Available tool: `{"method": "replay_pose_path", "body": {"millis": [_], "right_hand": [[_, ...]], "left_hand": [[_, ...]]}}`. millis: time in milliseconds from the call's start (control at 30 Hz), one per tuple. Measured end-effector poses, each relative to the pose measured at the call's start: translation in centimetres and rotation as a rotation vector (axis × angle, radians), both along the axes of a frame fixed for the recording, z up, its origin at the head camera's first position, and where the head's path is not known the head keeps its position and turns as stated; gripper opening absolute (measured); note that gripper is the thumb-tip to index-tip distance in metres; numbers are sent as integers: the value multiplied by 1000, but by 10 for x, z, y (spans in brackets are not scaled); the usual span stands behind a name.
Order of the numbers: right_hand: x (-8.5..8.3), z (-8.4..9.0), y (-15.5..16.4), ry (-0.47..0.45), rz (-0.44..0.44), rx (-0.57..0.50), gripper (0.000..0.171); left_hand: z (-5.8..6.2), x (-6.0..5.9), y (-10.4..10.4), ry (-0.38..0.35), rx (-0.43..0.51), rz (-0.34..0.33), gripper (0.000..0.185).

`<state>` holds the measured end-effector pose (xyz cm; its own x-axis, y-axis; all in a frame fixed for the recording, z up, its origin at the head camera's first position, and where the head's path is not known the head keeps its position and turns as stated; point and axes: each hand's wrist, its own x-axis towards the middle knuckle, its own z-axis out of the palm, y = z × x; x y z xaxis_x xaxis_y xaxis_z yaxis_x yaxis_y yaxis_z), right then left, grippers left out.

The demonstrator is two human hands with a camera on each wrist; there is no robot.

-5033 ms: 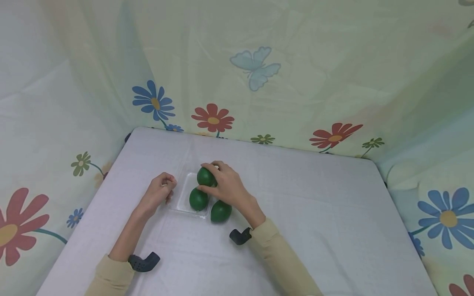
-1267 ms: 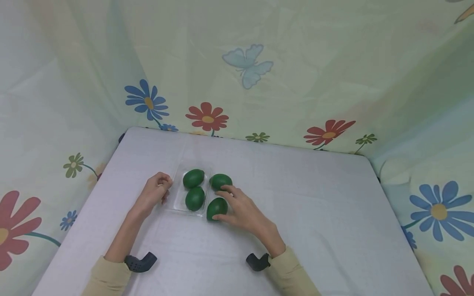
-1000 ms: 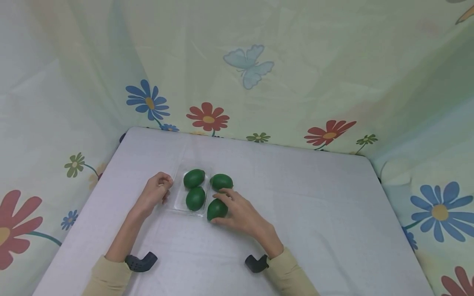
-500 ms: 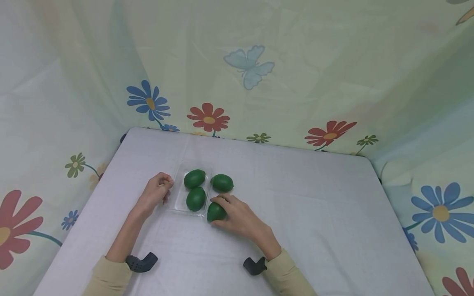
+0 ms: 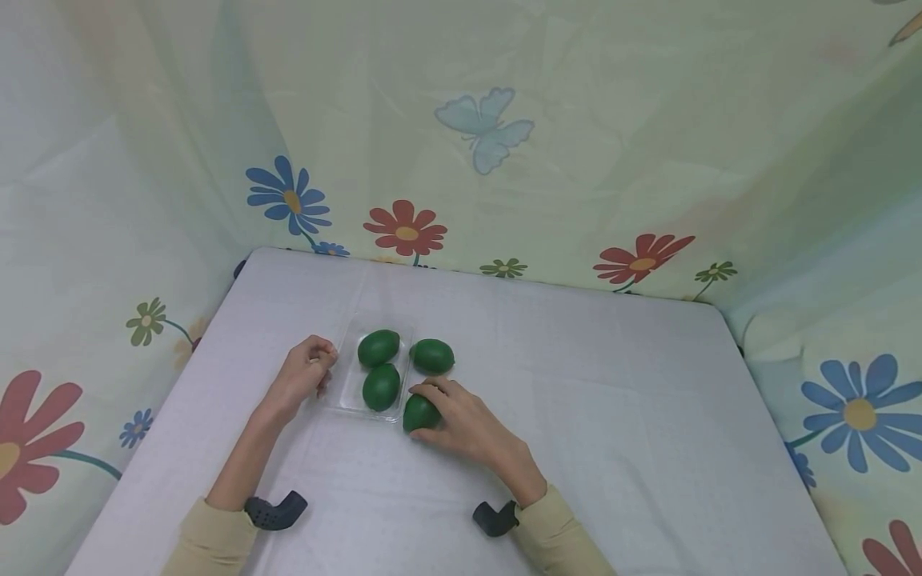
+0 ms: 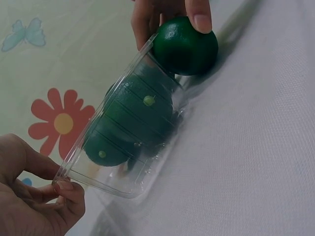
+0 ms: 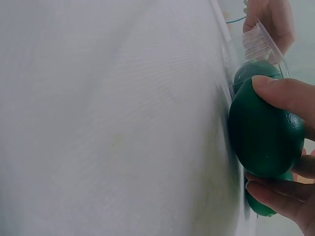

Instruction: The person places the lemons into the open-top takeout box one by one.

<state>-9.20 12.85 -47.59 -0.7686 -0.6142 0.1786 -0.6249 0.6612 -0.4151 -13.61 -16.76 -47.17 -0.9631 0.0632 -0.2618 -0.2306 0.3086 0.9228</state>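
Right hand [image 5: 461,422] clasped near lime [image 5: 420,413] just outside clear tray [image 5: 350,400]; left hand [image 5: 302,376] pinched tray's left rim. Seemingly mid-unloading; called for lifting, then setting lime on worktop [image 5: 576,416].

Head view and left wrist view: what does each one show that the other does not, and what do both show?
Only the head view shows the fourth green fruit lying on the table beside the clear plastic tray, and the flowered curtain's full spread. Only the left wrist view shows the tray's ribbed wall with two green fruits seen through it. Both show the left hand pinching the tray's edge and the right hand gripping a green fruit.
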Motion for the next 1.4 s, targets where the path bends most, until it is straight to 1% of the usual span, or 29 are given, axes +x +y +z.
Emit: {"method": "replay_pose_path", "body": {"millis": [267, 533, 767, 933, 1133, 1400], "right_hand": [[1, -2, 1, -6, -1, -14, 61], [3, 0, 3, -20, -14, -31, 61], [5, 5, 8, 5, -30, -21, 62], [6, 11, 12, 49, -31, -29, 63], [6, 22, 15, 99, 0, -51, 64], [-1, 40, 11, 113, 12, -54, 64]], "left_hand": [[0, 0, 0, -3, 3, 4, 26], [0, 1, 1, -2, -4, 7, 25], [2, 2, 1, -5, -4, 4, 26], [5, 2, 1, -1, -5, 2, 26], [6, 1, 1, 1, -9, -2, 25], [3, 1, 1, 5, -3, -4, 25]]}}
